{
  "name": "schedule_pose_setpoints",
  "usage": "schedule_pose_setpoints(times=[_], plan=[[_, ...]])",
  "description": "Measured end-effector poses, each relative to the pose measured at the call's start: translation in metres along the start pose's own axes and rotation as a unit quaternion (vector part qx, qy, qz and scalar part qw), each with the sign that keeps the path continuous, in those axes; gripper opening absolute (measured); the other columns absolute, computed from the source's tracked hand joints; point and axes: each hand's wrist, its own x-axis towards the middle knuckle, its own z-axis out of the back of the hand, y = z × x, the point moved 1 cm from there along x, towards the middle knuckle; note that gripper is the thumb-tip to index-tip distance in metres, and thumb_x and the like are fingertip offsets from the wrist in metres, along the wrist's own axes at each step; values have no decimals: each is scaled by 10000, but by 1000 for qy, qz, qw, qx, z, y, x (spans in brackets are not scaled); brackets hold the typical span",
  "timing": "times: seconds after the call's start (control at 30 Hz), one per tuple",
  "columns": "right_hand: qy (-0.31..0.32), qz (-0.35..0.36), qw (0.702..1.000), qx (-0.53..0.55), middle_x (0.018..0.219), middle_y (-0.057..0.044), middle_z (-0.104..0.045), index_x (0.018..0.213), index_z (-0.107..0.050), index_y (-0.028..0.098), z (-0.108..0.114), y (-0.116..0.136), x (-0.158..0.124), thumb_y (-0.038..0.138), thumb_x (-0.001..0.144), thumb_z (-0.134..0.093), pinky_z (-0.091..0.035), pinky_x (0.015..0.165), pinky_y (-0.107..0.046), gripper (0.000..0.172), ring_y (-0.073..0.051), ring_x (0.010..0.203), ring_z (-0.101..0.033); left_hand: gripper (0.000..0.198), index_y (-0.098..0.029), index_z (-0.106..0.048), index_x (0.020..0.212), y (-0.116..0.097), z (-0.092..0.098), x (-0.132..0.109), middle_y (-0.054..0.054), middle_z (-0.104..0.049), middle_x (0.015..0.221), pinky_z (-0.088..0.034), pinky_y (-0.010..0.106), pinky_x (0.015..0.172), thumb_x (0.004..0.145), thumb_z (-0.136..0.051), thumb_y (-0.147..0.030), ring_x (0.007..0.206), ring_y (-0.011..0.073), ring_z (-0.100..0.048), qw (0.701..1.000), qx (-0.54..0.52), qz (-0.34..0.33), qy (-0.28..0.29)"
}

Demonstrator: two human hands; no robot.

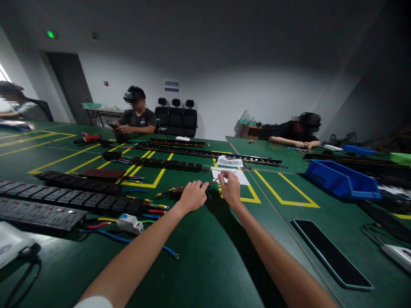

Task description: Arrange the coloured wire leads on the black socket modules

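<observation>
My right hand (230, 187) pinches the end of a thin red wire (213, 182) above the green table. The wire runs left to the fingertips of my left hand (193, 195), whose fingers are curled over it and over a dark bundle (175, 192) with yellow and black wire ends. What lies under my left palm is hidden. Green wires (215, 187) show between my two hands. A white paper sheet (244, 177) lies just behind my right hand.
Black socket strips (73, 194) with ring-terminal wires fill the left side, near a white breaker (129, 223). On the right are a phone (330, 252) and a blue bin (342, 179). Long strips (208, 155) lie beyond my hands. Three people sit around the table.
</observation>
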Motion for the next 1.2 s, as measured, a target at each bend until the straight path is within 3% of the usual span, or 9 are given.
schedule_pose_setpoints(times=[0.1, 0.3, 0.43, 0.53, 0.7, 0.87, 1.07, 1.2], plan=[[-2, -48, 998, 36, 913, -106, -674, 912, -678, 169, 1, -13, 3, 482, 928, -473, -426, 852, -366, 375, -243, 914, -584, 447, -195, -477, 1396, 0, 1, 0, 125, -609, 1135, -429, 380, 854, 955, -455, -263, 1020, 263, -576, 1000, -6, 4, 2], [0, -146, 982, 120, 928, -85, -680, 1211, -598, 138, 2, -26, 4, 449, 795, -576, -465, 721, -328, 519, -215, 765, -627, 445, -187, -480, 1397, 0, 1, 0, 135, -608, 1145, -423, 381, 854, 962, -450, -276, 1028, 269, -571, 1000, -16, 5, 9], [18, -201, 967, 152, 914, -92, -711, 988, -679, 157, -4, -31, 5, 385, 722, -595, -482, 746, -328, 360, -233, 806, -658, 441, -193, -490, 1388, 0, 0, 0, 131, -610, 1147, -427, 382, 840, 955, -458, -273, 1015, 269, -574, 1000, -6, 4, 1], [22, -217, 964, 151, 905, -93, -737, 902, -716, 169, -6, -35, 5, 388, 712, -583, -481, 782, -332, 319, -250, 852, -669, 436, -194, -495, 1384, 0, -1, 0, 128, -613, 1140, -431, 386, 834, 958, -451, -273, 1003, 266, -576, 1000, -3, 4, -5], [57, -230, 963, 133, 954, -80, -761, 929, -779, 187, -2, -42, 4, 436, 768, -489, -463, 810, -328, 414, -268, 922, -669, 434, -188, -495, 1385, 1, -1, 0, 131, -613, 1135, -430, 382, 833, 963, -441, -278, 1004, 264, -576, 1000, -8, 1, -3], [108, -273, 951, 92, 871, -85, -758, 899, -807, 177, 0, -46, 2, 519, 793, -476, -450, 747, -317, 487, -284, 892, -664, 440, -189, -493, 1389, 2, -2, 0, 130, -612, 1128, -431, 386, 839, 961, -443, -284, 1007, 269, -575, 1000, -7, 0, -2], [88, -296, 940, 143, 909, -91, -750, 910, -793, 167, 0, -45, 2, 572, 831, -446, -457, 677, -301, 540, -247, 798, -657, 445, -183, -490, 1399, 2, -2, 1, 135, -612, 1137, -431, 387, 855, 972, -426, -289, 1019, 271, -576, 1000, -16, 1, 3], [76, -285, 934, 200, 1020, -83, -736, 1097, -745, 182, -2, -40, 4, 553, 833, -506, -492, 698, -296, 514, -233, 849, -662, 441, -178, -486, 1400, 2, -1, 1, 136, -613, 1149, -432, 377, 854, 977, -421, -286, 1021, 261, -579, 1000, -26, 0, 0]])
